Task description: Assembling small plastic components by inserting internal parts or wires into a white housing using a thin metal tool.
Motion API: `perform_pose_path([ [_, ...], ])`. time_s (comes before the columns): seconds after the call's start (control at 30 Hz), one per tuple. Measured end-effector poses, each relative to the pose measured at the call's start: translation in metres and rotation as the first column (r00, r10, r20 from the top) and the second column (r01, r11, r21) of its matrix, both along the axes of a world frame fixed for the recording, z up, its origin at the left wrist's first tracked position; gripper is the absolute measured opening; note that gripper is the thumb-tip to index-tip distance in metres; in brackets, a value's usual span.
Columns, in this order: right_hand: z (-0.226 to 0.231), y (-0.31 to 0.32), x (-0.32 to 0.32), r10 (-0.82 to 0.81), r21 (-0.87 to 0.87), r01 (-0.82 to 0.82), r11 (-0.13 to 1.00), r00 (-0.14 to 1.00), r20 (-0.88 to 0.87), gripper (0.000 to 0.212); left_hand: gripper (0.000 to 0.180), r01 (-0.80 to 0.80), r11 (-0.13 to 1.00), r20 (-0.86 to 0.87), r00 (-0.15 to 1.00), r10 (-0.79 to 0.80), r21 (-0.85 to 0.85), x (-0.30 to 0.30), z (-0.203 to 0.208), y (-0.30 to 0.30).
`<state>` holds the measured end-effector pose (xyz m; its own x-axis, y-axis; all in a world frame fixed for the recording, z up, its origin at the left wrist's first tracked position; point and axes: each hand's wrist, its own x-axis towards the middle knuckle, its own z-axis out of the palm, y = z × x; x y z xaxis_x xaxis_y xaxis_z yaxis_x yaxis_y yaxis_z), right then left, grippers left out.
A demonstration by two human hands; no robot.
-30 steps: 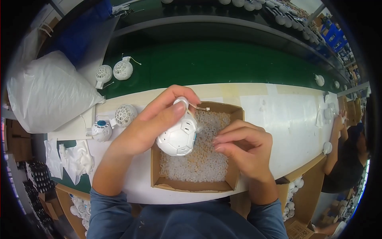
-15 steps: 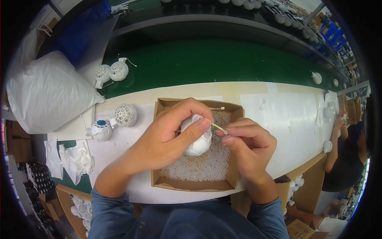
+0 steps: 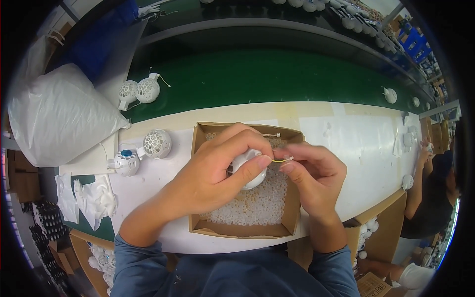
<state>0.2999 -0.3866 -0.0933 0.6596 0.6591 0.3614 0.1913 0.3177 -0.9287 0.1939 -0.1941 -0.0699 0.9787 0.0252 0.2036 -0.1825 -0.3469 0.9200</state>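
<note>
My left hand [image 3: 222, 166] is closed round a white ball-shaped plastic housing [image 3: 255, 171], its thumb across the front, above a shallow cardboard box. A short yellowish wire [image 3: 279, 161] comes out beside that thumb and ends in a small white connector [image 3: 289, 159]. Around the connector, my right hand [image 3: 314, 175] has its forefinger above and thumb below, apart, with the wire visible in the gap. Whether the thumb tip touches the connector is hard to tell. Small clear plastic pieces [image 3: 247, 210] fill the cardboard box [image 3: 242, 232] below. Another wire with a white plug [image 3: 272, 135] lies near its far edge.
Left on the white table stand a lattice-faced white ball [image 3: 157, 143] and one with a blue centre [image 3: 126, 162]. A large white plastic bag [image 3: 62, 116] is behind them. More balls [image 3: 147, 89] sit on the green belt [image 3: 222, 79]. A co-worker [image 3: 430, 193] is at right.
My right finger and thumb have parted round the wire's end, and the wire has gone from straight to slightly curved. The housing has shifted a little right and up. Balls on the belt's right have moved slightly left.
</note>
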Motion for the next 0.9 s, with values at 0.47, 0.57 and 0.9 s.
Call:
perform_pose_path([
  [0.47,-0.001,0.003,0.002,-0.206,0.020,0.213,0.977,0.911,0.358,0.024,0.081,0.052,0.993,-0.062,0.996,-0.058,-0.102,0.002,0.002,-0.007],
  [0.57,0.002,0.000,0.003,-0.215,0.016,0.223,0.975,0.916,0.338,0.022,0.089,0.077,0.997,0.040,0.996,-0.078,0.019,0.003,0.001,-0.009],
  [0.9,0.008,-0.004,0.018,-0.137,0.021,0.161,0.987,0.756,0.641,0.027,0.083,0.113,0.993,0.020,0.993,-0.113,0.017,-0.002,0.011,-0.006],
])
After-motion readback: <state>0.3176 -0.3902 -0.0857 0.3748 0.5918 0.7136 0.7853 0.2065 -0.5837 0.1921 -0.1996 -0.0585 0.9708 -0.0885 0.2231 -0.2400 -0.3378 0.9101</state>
